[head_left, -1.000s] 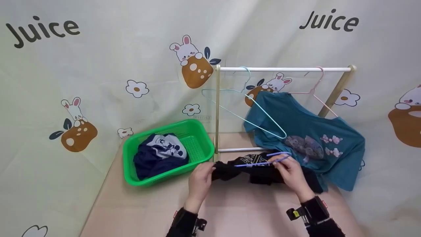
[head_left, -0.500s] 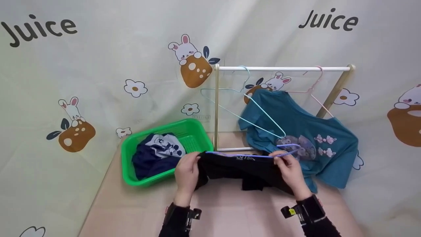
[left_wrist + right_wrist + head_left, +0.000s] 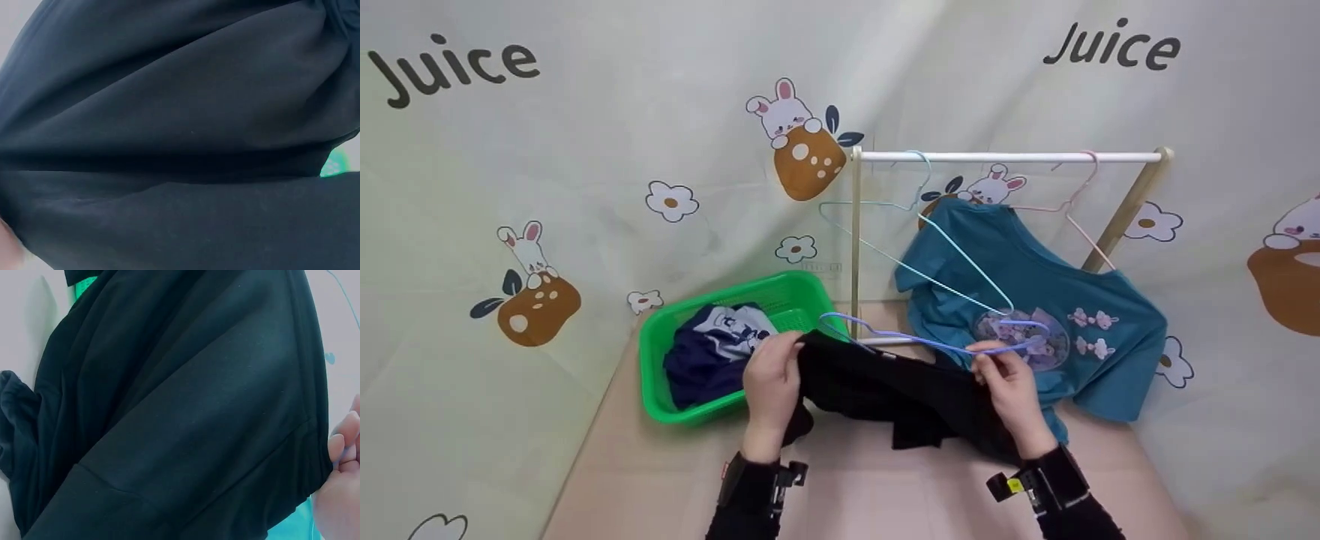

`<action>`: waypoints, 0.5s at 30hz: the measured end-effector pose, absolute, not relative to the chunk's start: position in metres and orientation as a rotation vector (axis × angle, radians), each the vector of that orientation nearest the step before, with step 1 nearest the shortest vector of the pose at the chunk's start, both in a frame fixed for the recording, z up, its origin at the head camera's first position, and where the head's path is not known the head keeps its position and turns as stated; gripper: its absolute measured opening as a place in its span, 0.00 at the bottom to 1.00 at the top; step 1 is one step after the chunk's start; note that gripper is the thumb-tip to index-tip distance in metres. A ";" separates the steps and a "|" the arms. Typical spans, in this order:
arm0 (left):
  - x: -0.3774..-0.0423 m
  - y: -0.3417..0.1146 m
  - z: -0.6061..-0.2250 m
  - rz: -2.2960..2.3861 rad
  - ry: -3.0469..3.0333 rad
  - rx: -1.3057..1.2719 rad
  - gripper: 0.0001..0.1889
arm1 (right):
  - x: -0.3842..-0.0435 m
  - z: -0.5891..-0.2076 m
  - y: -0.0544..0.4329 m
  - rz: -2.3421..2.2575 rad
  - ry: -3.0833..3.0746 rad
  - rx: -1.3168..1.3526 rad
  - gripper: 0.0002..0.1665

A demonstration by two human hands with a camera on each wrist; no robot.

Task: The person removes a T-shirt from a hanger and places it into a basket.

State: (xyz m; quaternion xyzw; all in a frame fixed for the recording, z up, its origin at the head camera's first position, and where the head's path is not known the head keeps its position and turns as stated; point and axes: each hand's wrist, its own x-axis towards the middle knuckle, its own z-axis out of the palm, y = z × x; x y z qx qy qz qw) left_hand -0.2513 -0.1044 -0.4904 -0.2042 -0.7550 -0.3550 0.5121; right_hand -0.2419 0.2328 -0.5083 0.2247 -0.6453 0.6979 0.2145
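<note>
A black garment [image 3: 877, 390] is stretched between both hands above the table. My left hand [image 3: 772, 375] grips its upper left edge. At the upper right, my right hand [image 3: 1009, 382] pinches the garment together with a blue-purple hanger [image 3: 904, 335]. The hanger's hook points right, over the teal shirt, and its left end sticks up above the garment edge. Part of the hanger is hidden behind the black cloth. Dark folds fill the left wrist view. In the right wrist view, fingertips [image 3: 337, 447] hold the garment's side edge.
A small rack [image 3: 997, 157] carries a bare mint hanger [image 3: 967, 259] and a teal printed shirt [image 3: 1035, 277] on a pink hanger [image 3: 1080, 199]. To the left, a green basket [image 3: 656, 397] contains a navy-and-white garment [image 3: 697, 360]. The patterned curtain borders the table behind and at the sides.
My left hand has moved left and slightly up, spreading the black garment wider. The hanger's left end now shows above the cloth. My right hand has come slightly nearer; the teal shirt has swung left.
</note>
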 end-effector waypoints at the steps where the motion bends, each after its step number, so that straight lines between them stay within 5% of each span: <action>1: -0.251 -0.104 -0.493 -0.844 -1.829 -0.492 0.04 | -0.242 -0.508 0.232 1.952 -1.790 0.613 0.10; 15: -0.251 -0.084 -0.545 -0.732 -2.075 -0.551 0.03 | -0.242 -0.514 0.215 2.155 -1.619 0.448 0.11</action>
